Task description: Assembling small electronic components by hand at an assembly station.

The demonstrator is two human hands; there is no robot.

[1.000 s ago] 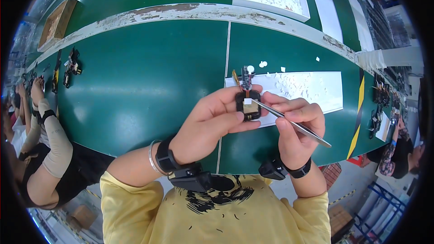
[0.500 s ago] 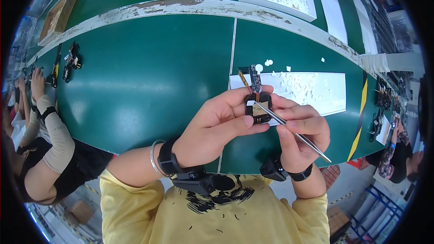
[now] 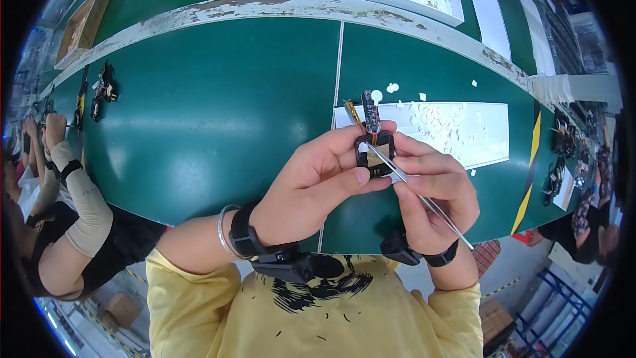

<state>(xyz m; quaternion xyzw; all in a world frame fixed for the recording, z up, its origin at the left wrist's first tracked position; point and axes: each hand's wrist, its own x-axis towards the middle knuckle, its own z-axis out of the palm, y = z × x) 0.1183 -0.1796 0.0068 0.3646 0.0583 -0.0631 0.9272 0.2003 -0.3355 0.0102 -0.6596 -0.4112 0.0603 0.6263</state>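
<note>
Black case [image 3: 372, 163], a squarish hard shell with a tan panel, is above the smooth green tabletop [image 3: 212, 113], at 2 o'clock from the left hand [image 3: 318, 169], which pinches its edges, and 10 o'clock from the right hand [image 3: 437, 189]. Its long axis, extended by a slim circuit board [image 3: 370, 113], points near 12 o'clock. Shiny metal tweezers [image 3: 392, 168], pinched by the right hand, slant in from between 4 and 5 o'clock towards a small white tab [image 3: 363, 148]; whether their tips grip it, I cannot tell.
</note>
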